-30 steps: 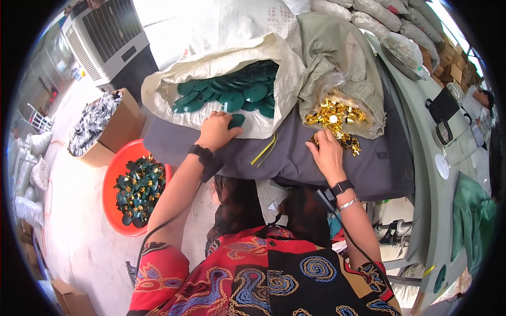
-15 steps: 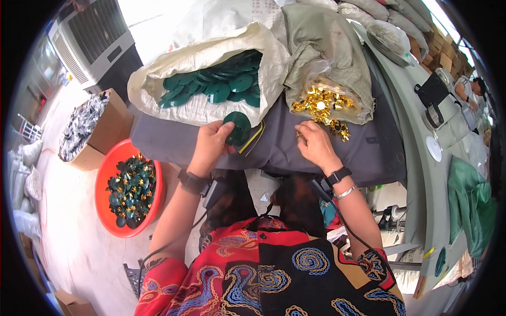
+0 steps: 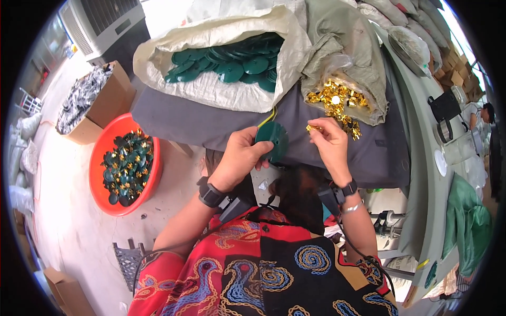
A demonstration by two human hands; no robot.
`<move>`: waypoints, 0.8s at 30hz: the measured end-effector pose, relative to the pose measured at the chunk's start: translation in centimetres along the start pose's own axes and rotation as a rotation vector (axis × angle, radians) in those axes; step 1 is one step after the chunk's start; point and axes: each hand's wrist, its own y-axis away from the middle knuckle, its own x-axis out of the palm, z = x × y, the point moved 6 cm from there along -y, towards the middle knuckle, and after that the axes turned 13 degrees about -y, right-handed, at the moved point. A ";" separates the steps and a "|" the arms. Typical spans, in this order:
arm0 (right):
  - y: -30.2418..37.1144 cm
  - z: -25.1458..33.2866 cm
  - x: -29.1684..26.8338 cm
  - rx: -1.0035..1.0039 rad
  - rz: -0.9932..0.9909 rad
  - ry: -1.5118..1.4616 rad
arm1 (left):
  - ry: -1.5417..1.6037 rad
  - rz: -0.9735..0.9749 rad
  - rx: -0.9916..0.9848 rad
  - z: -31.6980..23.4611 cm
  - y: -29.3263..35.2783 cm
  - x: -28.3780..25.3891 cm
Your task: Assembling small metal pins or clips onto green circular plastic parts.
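Observation:
Between thumb and fingers, my left hand (image 3: pixel 243 157) grips a dark green plastic disc (image 3: pixel 273 141), tilted up over the front edge of the dark cloth. A little to the right, my right hand (image 3: pixel 331 143) pinches a small shiny gold clip (image 3: pixel 313 128), apart from the disc. Behind my left hand lies a white woven sack (image 3: pixel 221 100), its mouth toward me, full of green discs (image 3: pixel 230 71). At the back right, an olive sack (image 3: pixel 337 31) spills gold clips (image 3: pixel 335 99) onto the cloth-covered table (image 3: pixel 184 117). A yellow strip (image 3: pixel 268 117) pokes out behind the held disc.
An orange-red basin (image 3: pixel 94 174) on the left floor holds discs with gold pieces. Beside it stands a cardboard box (image 3: pixel 115 94) of silvery pieces, with an air cooler (image 3: pixel 100 26) behind. A grey-green table (image 3: pixel 421 152) curves along the right; another person (image 3: pixel 482 118) sits beyond.
My left hand has moved right with the disc, closer to my right hand. My right hand has lifted off the cloth, the gold clip now showing in its fingertips. The view has shifted slightly.

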 end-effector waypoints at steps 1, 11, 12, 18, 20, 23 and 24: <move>0.7 1.0 0.6 0.106 0.016 -0.308 | -0.040 -0.012 0.037 -0.4 0.2 0.4; 3.4 2.9 3.3 0.190 0.123 -0.774 | -0.162 -0.044 0.132 -2.0 1.0 3.1; 3.6 3.1 3.3 0.182 0.117 -0.726 | -0.198 -0.054 0.131 -1.8 1.1 3.0; 4.4 3.0 3.2 0.139 0.145 -0.715 | -0.240 -0.097 0.175 -1.9 1.5 3.2; 4.6 3.0 3.4 0.141 0.153 -0.704 | -0.243 -0.112 0.166 -1.9 1.6 3.3; 4.5 3.1 3.4 0.090 0.156 -0.625 | -0.310 -0.128 0.204 -1.6 1.4 3.2; 4.3 3.2 3.4 0.039 0.156 -0.557 | -0.374 -0.134 0.250 -1.6 1.4 3.2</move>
